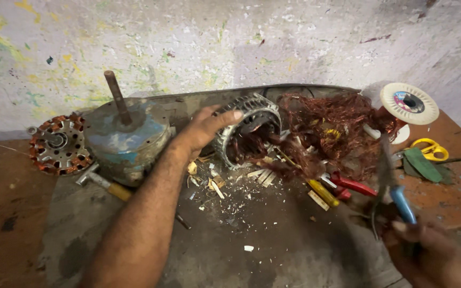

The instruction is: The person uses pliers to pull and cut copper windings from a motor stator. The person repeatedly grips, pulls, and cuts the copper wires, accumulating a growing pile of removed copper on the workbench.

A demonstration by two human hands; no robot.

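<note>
Nearest us, our right hand is closing around blue-handled pliers, blurred, so we are judging their jaws unreadable. Farther in, our left hand is reaching open-fingered onto the motor stator lying mid-counter beside tangled copper wire. We are thinking it best to steady the stator firmly before pulling windings. Its far side is staying hidden.

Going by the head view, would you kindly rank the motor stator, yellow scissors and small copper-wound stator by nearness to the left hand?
1. Motor stator: under the left hand, at its fingertips.
2. Small copper-wound stator: far left, by the wall.
3. Yellow scissors: far right, on the board.
</note>
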